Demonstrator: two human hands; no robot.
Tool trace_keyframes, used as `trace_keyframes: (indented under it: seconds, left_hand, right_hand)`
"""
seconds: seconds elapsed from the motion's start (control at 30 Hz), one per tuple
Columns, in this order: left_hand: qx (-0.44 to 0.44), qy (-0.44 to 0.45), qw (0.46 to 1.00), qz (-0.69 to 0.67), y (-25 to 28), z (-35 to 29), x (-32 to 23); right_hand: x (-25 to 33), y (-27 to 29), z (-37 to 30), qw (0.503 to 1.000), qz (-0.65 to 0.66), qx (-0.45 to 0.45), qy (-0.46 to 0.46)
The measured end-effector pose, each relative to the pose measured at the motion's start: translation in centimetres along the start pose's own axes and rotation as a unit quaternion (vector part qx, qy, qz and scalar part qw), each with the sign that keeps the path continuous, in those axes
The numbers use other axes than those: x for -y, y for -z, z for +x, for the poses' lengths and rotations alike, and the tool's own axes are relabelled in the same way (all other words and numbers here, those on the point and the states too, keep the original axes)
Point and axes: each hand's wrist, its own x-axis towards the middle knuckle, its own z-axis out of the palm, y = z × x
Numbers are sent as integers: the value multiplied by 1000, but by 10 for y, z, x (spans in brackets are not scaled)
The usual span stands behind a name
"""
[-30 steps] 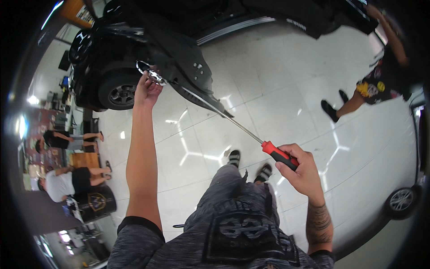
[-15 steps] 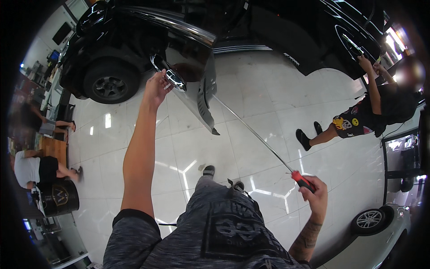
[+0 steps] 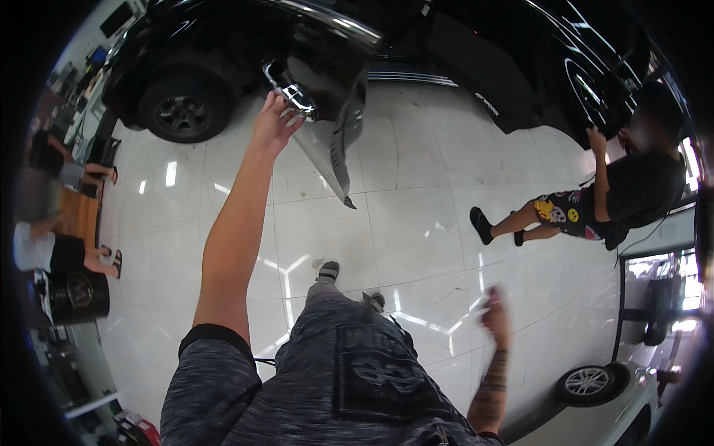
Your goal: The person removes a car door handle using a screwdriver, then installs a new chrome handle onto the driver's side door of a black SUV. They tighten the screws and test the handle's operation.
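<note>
Head view: your left hand (image 3: 274, 128), fingers bent, holds the chrome door handle (image 3: 297, 101) on an open black car door (image 3: 331, 70). Your right hand (image 3: 494, 312) is blurred; its grip can't be told. Apparently you're steadying the door; next calls for firm control.

Left hand (image 3: 272, 128) on chrome handle (image 3: 299, 102) of black car door (image 3: 321, 73), blurred right hand (image 3: 495, 316) over tiled floor (image 3: 416, 201)

Your left arm (image 3: 239, 223): extended toward 11 o'clock, nearly straight. Your left hand (image 3: 273, 130): at 11 o'clock, curled in a grip. Your right forearm (image 3: 491, 383): tattooed, at 5 o'clock. Your right hand (image 3: 495, 316): at 4 o'clock, blurred, grip indistinct.
</note>
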Motion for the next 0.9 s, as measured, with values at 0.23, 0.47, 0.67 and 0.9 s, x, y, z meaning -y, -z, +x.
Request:
trace_keyframes:
  seconds: [0.23, 0.47, 0.67, 0.9]
  left_hand:
    - [14, 51, 998, 28, 0, -10, -10]
    - [37, 38, 998, 13, 24, -1, -15]
    - [108, 77, 991, 22, 33, 25, -20]
    - [150, 120, 981, 24, 49, 49, -26]
  right_hand:
    - [-99, -134, -71, 930, -101, 311, -166]
    - [2, -165, -97, 958, -162, 232, -56]
    - [17, -252, -41, 911, 142, 295, -249]
    - [69, -320, -15, 925, -100, 305, -204]
